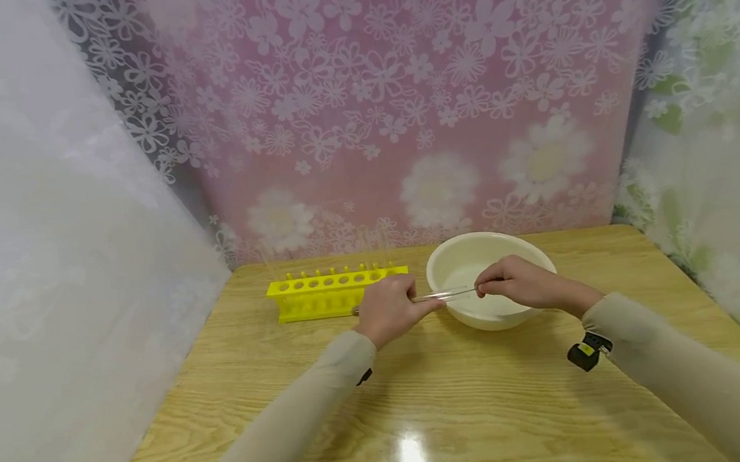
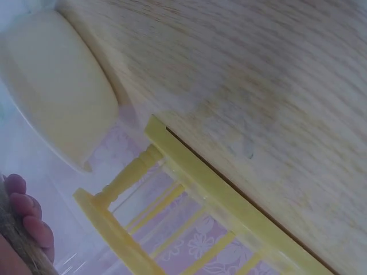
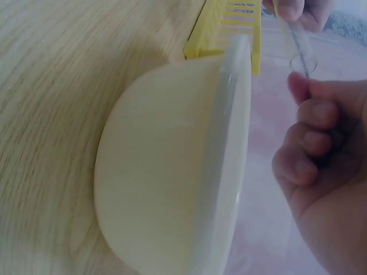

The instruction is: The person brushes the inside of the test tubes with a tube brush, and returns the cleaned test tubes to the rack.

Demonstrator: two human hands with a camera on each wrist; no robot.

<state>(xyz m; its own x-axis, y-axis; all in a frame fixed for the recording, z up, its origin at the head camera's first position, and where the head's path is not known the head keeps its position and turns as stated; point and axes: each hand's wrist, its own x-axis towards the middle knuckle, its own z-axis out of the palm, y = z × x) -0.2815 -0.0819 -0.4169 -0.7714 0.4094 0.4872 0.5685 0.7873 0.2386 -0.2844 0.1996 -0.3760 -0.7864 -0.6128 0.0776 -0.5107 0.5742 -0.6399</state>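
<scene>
One glass test tube (image 3: 304, 50) is lying clasped in left grip (image 1: 388, 310), right grip (image 1: 517, 282) pinching its protruding wire stem (image 3: 307, 73), any crooked pull possibly chipping the tube's rim (image 3: 315, 64).

Lighting in the head view is decent, pretty bright and soft, except for one blown-out white glare spot near the bottom of the tabletop (image 1: 332, 420). Looks like a lamp overhead. Shadows are faint and mushy, below the white bowl (image 1: 492, 317) and the right sleeve (image 1: 668, 353). Wide lens stretches stuff toward the edges. The racked glass tubes (image 1: 381, 248) nearly melt into the pink curtain (image 1: 362, 117). Both wrist cams are hazier, washed out, low contrast and kinda soft on detail.
</scene>
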